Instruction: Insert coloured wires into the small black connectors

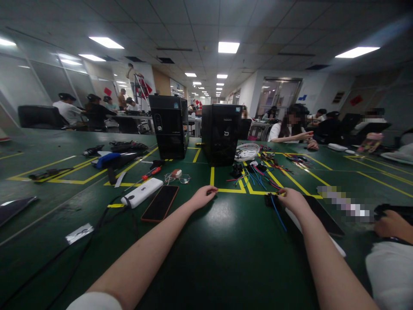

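My left hand [204, 197] rests on the green table with its fingers curled together. Nothing shows between them. To its left lies a dark phone [160, 203] with a brown edge. My right hand [292, 200] pinches a small black part [270, 200] at the table surface. From that part a blue wire [279, 217] trails toward me; its exact kind is too small to tell. Just beyond are loose coloured wires [256, 175] and black pieces [237, 169]. A dark flat panel [324, 215] lies beside my right wrist, partly covered by my arm.
Two black computer towers [169, 129] [221, 134] stand ahead. A white basket [247, 151] sits by the right one. Leftward are a white power strip [142, 193], glasses [183, 178], a red-handled tool [151, 172] and black cables. A co-worker's hand [393, 226] is at far right.
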`<state>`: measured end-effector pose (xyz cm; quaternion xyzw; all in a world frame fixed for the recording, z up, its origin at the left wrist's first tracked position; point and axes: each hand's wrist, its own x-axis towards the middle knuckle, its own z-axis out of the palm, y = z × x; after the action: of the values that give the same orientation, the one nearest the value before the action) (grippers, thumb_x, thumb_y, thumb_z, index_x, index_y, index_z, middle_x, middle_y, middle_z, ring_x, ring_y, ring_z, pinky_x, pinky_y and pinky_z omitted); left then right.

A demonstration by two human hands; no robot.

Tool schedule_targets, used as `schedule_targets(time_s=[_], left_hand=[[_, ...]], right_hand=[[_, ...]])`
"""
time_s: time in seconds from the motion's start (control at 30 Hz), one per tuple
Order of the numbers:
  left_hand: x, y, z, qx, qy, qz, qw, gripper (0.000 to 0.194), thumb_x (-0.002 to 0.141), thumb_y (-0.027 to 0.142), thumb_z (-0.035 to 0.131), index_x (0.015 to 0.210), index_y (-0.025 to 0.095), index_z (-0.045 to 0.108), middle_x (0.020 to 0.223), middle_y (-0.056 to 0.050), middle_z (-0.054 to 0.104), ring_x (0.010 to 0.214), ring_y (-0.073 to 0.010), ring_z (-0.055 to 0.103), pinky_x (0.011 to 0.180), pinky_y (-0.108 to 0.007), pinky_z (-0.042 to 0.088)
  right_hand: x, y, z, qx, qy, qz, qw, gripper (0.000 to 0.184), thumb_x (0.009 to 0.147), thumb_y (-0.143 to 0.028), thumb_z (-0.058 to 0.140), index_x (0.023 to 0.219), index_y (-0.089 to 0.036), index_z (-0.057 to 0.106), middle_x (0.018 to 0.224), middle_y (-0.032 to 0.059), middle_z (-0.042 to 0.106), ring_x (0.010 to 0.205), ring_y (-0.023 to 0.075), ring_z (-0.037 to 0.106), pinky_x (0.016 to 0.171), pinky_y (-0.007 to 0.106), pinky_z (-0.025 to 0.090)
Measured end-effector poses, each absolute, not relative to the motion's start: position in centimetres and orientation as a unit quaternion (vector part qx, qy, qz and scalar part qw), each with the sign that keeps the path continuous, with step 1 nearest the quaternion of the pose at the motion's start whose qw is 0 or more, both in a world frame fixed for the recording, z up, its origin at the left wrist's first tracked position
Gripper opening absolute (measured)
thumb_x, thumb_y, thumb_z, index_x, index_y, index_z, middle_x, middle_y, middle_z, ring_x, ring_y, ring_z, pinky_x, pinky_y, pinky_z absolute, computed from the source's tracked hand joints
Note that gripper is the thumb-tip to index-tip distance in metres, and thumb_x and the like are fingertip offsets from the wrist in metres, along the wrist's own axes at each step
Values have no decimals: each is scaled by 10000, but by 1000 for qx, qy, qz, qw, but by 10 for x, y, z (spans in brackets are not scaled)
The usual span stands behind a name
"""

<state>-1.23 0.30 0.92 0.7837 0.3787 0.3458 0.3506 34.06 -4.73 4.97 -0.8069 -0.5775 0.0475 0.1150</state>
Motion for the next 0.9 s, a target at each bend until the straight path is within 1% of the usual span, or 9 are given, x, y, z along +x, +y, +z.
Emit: schedule_targets(time_s=[0.13, 0.3, 0.4, 0.57, 0.73, 0.8, 0.9], left_hand=[[-12, 3, 10, 784, 384, 343, 347, 226, 802, 164, 504, 997, 125, 610, 989, -90, 648, 930, -169, 600, 871, -300, 456], [-10, 3, 9, 783, 385, 344, 347, 219, 800, 148, 506, 992, 124, 610, 982, -84, 654, 928, -161, 604, 880, -296, 453], [-10, 3, 9, 782, 388, 343, 346, 214, 801, 141, 507, 988, 133, 611, 982, -79, 655, 928, -159, 604, 880, -298, 453], [-10, 0, 13, 787, 391, 338, 338, 222, 803, 154, 506, 996, 127, 612, 987, -81, 650, 930, -159, 599, 882, -298, 451], [-10, 1, 11, 786, 389, 340, 341, 229, 803, 164, 508, 1004, 119, 607, 996, -89, 646, 934, -161, 599, 881, -296, 451], [-10, 3, 9, 786, 387, 339, 342, 228, 801, 167, 510, 1002, 122, 608, 997, -88, 647, 935, -162, 599, 883, -296, 450], [-10, 4, 8, 788, 386, 338, 340, 228, 801, 178, 513, 999, 124, 611, 998, -85, 649, 937, -164, 599, 883, -296, 449]], right_hand=[[337, -49, 52, -805, -586, -1, 90, 303, 711, -247, 498, 963, -148, 634, 878, 92, 658, 780, 198, 604, 579, 240, 384], [326, -48, 55, -803, -593, -31, 45, 281, 717, -212, 492, 946, -178, 652, 911, 102, 658, 845, 212, 602, 642, 253, 406], [317, -47, 56, -796, -603, -34, 32, 267, 735, -223, 485, 935, -191, 657, 927, 103, 658, 859, 214, 601, 655, 261, 414], [310, -47, 57, -789, -614, -29, 24, 283, 774, -229, 432, 915, -167, 669, 902, 130, 660, 841, 228, 606, 661, 279, 413], [314, -47, 53, -774, -632, -4, 35, 317, 813, -248, 383, 892, -170, 680, 846, 111, 668, 814, 200, 609, 672, 257, 407], [318, -47, 54, -775, -630, 0, 50, 320, 813, -251, 388, 928, -163, 673, 862, 111, 667, 818, 199, 607, 664, 253, 404], [324, -51, 60, -788, -610, 0, 85, 361, 790, -239, 421, 1081, -144, 612, 836, 104, 668, 791, 197, 609, 638, 250, 398]])
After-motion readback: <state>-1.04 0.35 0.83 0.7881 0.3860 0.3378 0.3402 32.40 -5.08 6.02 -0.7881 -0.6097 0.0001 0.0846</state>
